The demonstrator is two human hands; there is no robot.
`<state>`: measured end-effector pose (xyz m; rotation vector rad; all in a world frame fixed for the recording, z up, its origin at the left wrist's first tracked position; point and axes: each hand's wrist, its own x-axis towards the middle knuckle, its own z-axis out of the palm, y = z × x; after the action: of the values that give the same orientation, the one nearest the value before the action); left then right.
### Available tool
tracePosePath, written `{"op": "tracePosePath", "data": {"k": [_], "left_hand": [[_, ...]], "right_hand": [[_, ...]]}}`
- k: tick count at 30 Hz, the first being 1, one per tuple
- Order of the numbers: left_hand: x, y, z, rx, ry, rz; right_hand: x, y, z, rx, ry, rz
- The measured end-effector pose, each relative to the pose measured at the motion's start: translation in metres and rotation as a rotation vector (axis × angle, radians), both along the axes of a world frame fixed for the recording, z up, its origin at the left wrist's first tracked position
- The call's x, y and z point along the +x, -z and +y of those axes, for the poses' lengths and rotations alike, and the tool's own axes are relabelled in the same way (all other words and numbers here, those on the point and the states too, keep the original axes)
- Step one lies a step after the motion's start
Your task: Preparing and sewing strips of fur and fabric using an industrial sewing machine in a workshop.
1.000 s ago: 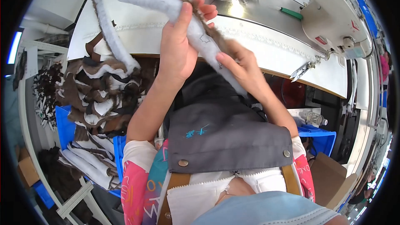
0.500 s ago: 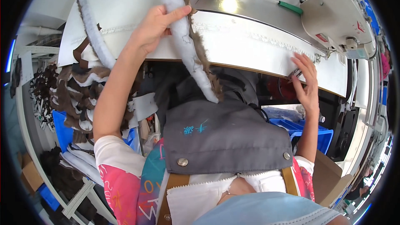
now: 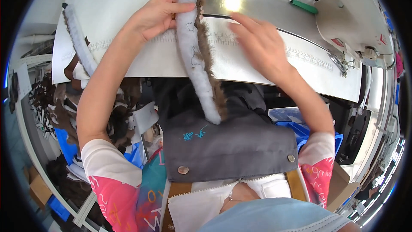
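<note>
A long white padded strip with brown fur along one edge (image 3: 188, 34) hangs over the table's front edge onto the dark grey apron (image 3: 229, 146). My left hand (image 3: 165, 13) grips its upper part, thumb across the white side. My right hand (image 3: 255, 38), blurred, is just right of the strip, fingers stretched out and apparently holding nothing. Small metal snips (image 3: 339, 64) lie at the table's right. A second white strip (image 3: 79, 38) lies at the left of the white table (image 3: 120, 0), over brown scraps.
A sewing machine (image 3: 339, 21) stands at upper right, with a green-handled tool (image 3: 304, 7) on its metal bed. Piles of fur pieces (image 3: 73, 107) are below left, with blue bins (image 3: 66, 146) beside them. Another blue bin (image 3: 332, 141) and a cardboard box (image 3: 343, 180) are lower right.
My left hand has moved the strip upright and farther onto the table. My right hand left it, reached to the snips at the right, then came back leftward without them.
</note>
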<state>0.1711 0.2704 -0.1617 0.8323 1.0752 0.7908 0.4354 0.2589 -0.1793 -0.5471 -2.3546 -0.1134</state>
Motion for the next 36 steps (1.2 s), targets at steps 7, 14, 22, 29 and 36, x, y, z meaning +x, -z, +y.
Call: {"op": "tracePosePath", "data": {"k": [7, 14, 22, 29, 36], "left_hand": [[0.012, -0.007, 0.010, -0.035, -0.071, 0.051], [0.002, -0.001, 0.022, 0.029, -0.039, 0.143], [0.019, -0.017, 0.031, -0.040, 0.048, 0.297], [0.002, -0.016, 0.019, 1.485, 0.331, 1.271], [-0.004, 0.007, 0.041, 1.518, 0.367, 1.180]], "right_hand": [[-0.050, 0.004, 0.037, 0.169, -0.133, 0.024], [-0.052, 0.011, 0.040, 0.126, -0.118, 0.048], [-0.050, 0.008, 0.041, 0.142, -0.058, 0.010], [-0.048, 0.012, 0.044, 0.055, -0.044, -0.077], [-0.046, 0.005, 0.048, 0.076, 0.085, -0.147]]}}
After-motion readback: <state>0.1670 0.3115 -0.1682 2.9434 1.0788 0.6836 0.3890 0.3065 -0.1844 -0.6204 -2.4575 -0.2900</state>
